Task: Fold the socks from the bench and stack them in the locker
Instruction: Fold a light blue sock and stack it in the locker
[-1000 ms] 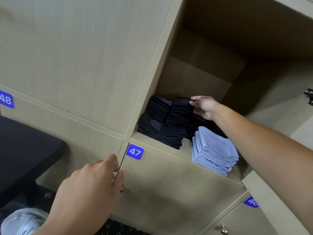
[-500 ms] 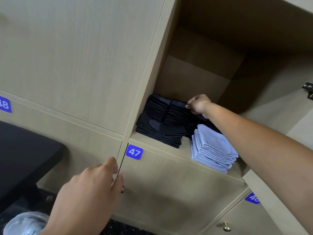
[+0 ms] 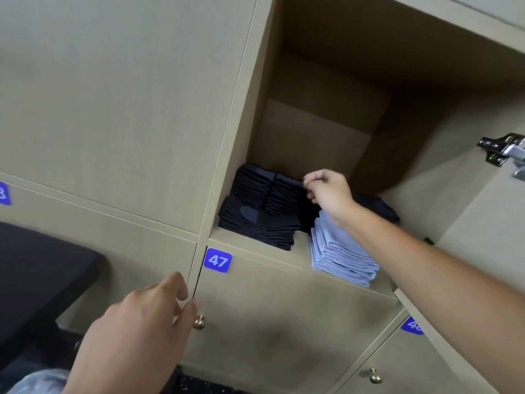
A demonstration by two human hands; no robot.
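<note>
Right hand (image 3: 326, 194) pinches top black sock (image 3: 287, 180), seating it on the locker (image 3: 255, 240) stack; next, let go cleanly

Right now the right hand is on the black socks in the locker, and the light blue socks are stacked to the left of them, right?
Not quite. The head view shows the light blue socks stacked right of the black socks, not left. The right hand is on the black socks in the locker.
</note>
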